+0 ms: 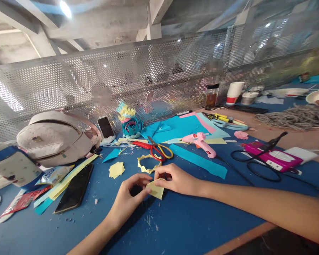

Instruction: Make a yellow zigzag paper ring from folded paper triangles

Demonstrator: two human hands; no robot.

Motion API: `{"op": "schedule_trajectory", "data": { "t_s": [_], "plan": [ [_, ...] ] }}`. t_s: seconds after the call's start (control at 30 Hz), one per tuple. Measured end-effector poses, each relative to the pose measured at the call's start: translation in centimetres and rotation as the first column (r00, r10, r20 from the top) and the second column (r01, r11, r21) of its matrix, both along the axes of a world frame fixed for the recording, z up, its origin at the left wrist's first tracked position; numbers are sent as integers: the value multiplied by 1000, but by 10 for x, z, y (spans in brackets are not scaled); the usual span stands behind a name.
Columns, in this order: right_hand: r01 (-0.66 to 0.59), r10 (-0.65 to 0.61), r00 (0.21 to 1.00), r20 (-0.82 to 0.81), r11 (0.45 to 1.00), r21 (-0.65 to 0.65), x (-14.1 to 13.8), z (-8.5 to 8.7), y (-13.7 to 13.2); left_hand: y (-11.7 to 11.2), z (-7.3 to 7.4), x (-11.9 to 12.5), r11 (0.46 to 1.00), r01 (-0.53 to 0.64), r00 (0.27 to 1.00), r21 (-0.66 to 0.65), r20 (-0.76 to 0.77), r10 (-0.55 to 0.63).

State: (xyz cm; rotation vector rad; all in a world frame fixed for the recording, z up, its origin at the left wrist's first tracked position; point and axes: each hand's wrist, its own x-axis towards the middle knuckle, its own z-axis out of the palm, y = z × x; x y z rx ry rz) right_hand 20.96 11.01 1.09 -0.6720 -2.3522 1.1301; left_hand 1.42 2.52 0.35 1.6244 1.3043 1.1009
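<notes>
A small piece of pale yellow paper (157, 191) is pinched between both hands above the blue table. My left hand (131, 191) grips its left edge with thumb and fingers. From above, my right hand (172, 180) holds the top edge, thumb in front. Just beyond the hands lies a yellow paper ring with a zigzag edge (142, 168). Left of it is a stack of yellow jagged paper pieces (117, 170). Behind the ring rest scissors with red and yellow handles (163, 150). A blue paper strip (199, 162) stretches to the right.
A pink glue gun (202, 143) with a cord lies right of centre, near a magenta power strip (273, 156). A blue-and-yellow paper model (131, 122) stands at the back. On the left are a dark phone (76, 189) and a pale backpack (55, 136).
</notes>
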Motion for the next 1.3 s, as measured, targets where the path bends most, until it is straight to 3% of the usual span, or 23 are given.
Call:
{"op": "schedule_trajectory", "data": {
  "t_s": [0.13,0.27,0.53,0.73,0.87,0.97,1.03,1.13,1.3],
  "plan": [
    [27,-32,997,-64,997,-79,0,2,-1,1,-1,1,997,59,995,-41,85,-55],
    [5,-17,996,-92,992,-124,-1,1,-2,3,-5,-1,995,50,985,-90,172,-34],
    [-74,66,996,-63,989,-130,-1,4,-8,5,-6,-1,997,-20,985,-77,170,32],
    [-16,14,999,32,997,73,1,1,-11,5,-6,1,996,-18,975,-86,220,37],
    [20,-31,999,31,954,298,2,2,-11,5,-8,1,995,-65,985,-70,153,75],
    [38,-57,998,38,923,382,2,2,-10,4,-11,0,992,-122,990,-30,70,124],
    [51,-75,995,60,941,335,1,0,-9,3,-12,-1,990,-142,988,-17,64,143],
    [24,-35,997,75,988,152,1,-4,-7,3,-12,-2,986,-165,976,-11,145,165],
    [-62,61,997,46,998,24,1,-6,-7,0,-11,2,984,-177,953,-20,245,176]
  ]
}}
